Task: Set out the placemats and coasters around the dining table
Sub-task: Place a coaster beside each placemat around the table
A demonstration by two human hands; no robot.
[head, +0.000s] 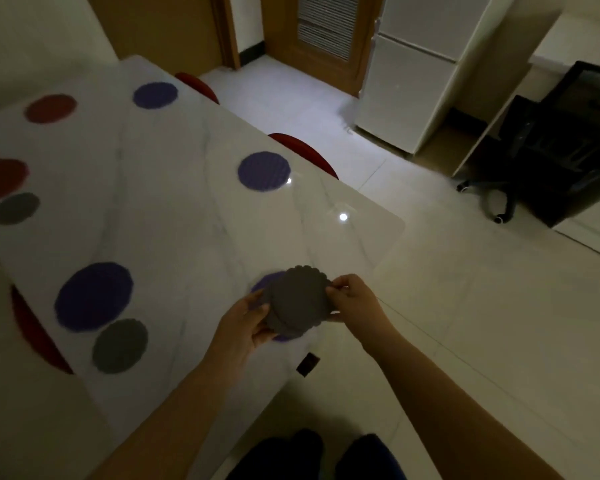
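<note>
My left hand [248, 320] grips a small stack of grey scalloped coasters [297, 303] from below, above the near right part of the white marble table [174, 220]. My right hand [350, 296] pinches the right rim of the top coaster. Under the stack lies a purple placemat [262, 284], mostly hidden. Other purple placemats lie at the near left [94, 296], the right edge [264, 171] and the far end [155, 95]. Two red placemats [51, 108] [1, 178] lie on the left side. Single grey coasters rest by the near purple mat [120, 346] and by the red mat [16, 208].
Red chairs are tucked at the table's right side [305, 152] [198, 86] and near left [35, 327]. A white fridge [416, 81] and a wooden door [319, 32] stand beyond. A black office chair [561, 161] sits at the right. My feet [312, 455] are on the tiled floor.
</note>
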